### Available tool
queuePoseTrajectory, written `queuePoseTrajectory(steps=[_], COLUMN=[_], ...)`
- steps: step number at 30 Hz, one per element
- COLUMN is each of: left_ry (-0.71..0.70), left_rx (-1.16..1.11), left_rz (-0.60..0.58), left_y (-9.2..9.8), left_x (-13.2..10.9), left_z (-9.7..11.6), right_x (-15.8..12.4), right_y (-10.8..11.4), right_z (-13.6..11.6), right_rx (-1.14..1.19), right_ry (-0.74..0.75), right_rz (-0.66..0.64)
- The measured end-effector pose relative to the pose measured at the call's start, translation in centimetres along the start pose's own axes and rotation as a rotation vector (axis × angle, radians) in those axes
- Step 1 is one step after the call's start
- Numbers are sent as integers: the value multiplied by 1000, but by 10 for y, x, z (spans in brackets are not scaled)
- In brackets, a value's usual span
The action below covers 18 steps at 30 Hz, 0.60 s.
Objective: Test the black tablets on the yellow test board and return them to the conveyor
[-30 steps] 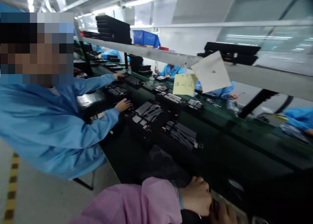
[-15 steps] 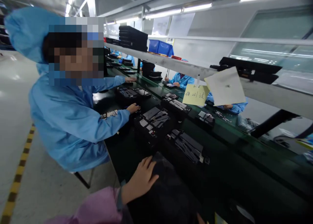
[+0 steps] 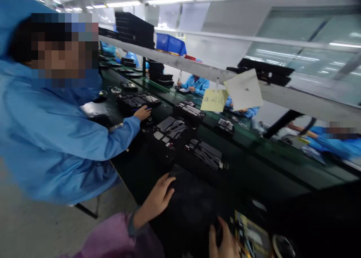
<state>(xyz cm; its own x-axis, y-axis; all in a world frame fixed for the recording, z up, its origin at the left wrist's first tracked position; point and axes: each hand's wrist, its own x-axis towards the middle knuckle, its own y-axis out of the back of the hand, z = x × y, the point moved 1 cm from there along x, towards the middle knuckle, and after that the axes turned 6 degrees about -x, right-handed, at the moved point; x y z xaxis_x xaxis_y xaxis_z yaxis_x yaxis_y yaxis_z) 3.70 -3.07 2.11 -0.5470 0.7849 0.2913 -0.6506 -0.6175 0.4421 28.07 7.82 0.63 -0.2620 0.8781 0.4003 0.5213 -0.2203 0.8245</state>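
Observation:
A dark, flat black tray (image 3: 191, 201) lies in front of me on the bench, its outline hard to make out against the dark surface. My left hand (image 3: 158, 198) holds it at its left edge, fingers together and thumb apart from them. Near the tray's right front side, my right hand (image 3: 224, 241) curls with thumb and fingers around a dark edge that seems to belong to it. Just right of that hand is an opened electronic device (image 3: 252, 233) with a yellowish frame. Beyond the tray sit black trays of grey flat parts (image 3: 207, 152) and further parts (image 3: 172, 128).
A co-worker in a blue smock (image 3: 53, 137) sits close on my left, one hand (image 3: 143, 113) over the bench. A shelf rail (image 3: 194, 64) runs above the bench, with paper notes (image 3: 244, 89) hanging from it. A large black shape (image 3: 324, 216) fills the right side.
My view has turned to the right. My right hand, barely visible before, now shows at the tray's right side. The co-worker's far hand has left the view.

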Motion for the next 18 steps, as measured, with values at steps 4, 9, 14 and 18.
queuePoseTrajectory(steps=[4,9,14,18], left_ry=[119,109,-9,10], left_rx=[-259,-438,-339,-86], left_rz=[112,42,-68,-224], left_y=[15,41,44,41], left_x=[2,19,24,7], left_z=[6,27,-2,-39], right_x=[4,15,4,-14], right_y=[38,69,43,18], right_z=[-6,-19,-2,18], right_rx=[101,176,130,-4], right_ry=[-129,-56,230,228], right_rz=[-5,158,53,-67])
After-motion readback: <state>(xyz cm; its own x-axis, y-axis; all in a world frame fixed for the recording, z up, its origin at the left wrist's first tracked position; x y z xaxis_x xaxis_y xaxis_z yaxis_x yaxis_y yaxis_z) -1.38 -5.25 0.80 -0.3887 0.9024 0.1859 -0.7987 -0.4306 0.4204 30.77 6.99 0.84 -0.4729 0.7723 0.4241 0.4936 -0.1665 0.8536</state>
